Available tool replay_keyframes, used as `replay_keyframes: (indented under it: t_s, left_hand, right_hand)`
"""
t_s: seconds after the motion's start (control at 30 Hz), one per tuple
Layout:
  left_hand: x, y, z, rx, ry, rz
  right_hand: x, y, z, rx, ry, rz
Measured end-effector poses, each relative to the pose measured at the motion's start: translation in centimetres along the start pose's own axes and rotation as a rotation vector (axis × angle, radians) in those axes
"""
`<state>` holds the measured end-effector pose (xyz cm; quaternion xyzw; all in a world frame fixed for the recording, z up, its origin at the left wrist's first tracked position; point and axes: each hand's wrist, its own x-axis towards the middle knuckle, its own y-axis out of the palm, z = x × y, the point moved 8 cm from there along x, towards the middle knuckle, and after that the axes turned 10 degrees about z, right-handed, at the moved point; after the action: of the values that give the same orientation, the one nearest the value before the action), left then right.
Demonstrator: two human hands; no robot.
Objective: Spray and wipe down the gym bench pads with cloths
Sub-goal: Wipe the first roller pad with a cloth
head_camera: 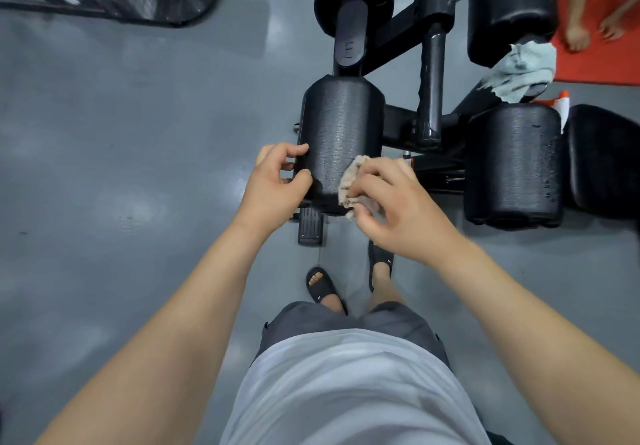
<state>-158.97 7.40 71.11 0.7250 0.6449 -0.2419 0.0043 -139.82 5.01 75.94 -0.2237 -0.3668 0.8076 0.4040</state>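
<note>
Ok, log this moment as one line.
step: wiping near-left roller pad | left hand: grips pad end | right hand: holds tan cloth on pad | grey cloth: draped by far-right pad

The near roller pad (341, 139), toward twelve o'clock, is black with a fine pebbled grain. The cloth (349, 186) against its lower end is tan with darker brown stripes. At three o'clock a second roller pad (514, 164) is the same grained black, flecked with glinting droplets. The bench frame (429, 98) is glossy black. At two o'clock lies a pale blue-grey cloth (519, 70), with a red mat (595, 67) beyond it and an orange-and-white object (562, 101) just below. The floor (104, 133) is mottled grey. At six o'clock: black sandals (320, 285), dark grey shorts (346, 318), a light grey shirt (346, 392).
</note>
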Motion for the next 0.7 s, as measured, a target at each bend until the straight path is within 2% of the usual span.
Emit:
replay_keyframes:
  t_s: [0.13, 0.3, 0.5, 0.7]
  left_hand:
    - [-0.1, 0.3, 0.1, -0.015, 0.029, -0.002]
    - [-0.2, 0.5, -0.5, 0.072, 0.084, 0.009]
    - [-0.6, 1.4, -1.0, 0.132, 0.124, -0.009]
    - [-1.0, 1.7, -1.4, 0.131, 0.148, -0.014]
  right_hand:
    - [-1.3, 0.1, -0.6, 0.022, 0.038, -0.037]
    - [-0.2, 1.1, 2.2, -0.044, -0.093, -0.046]
    - [-2.1, 0.8, 0.6, 0.008, -0.038, -0.08]
    - [0.9, 0.0, 1.0, -0.018, -0.047, -0.09]
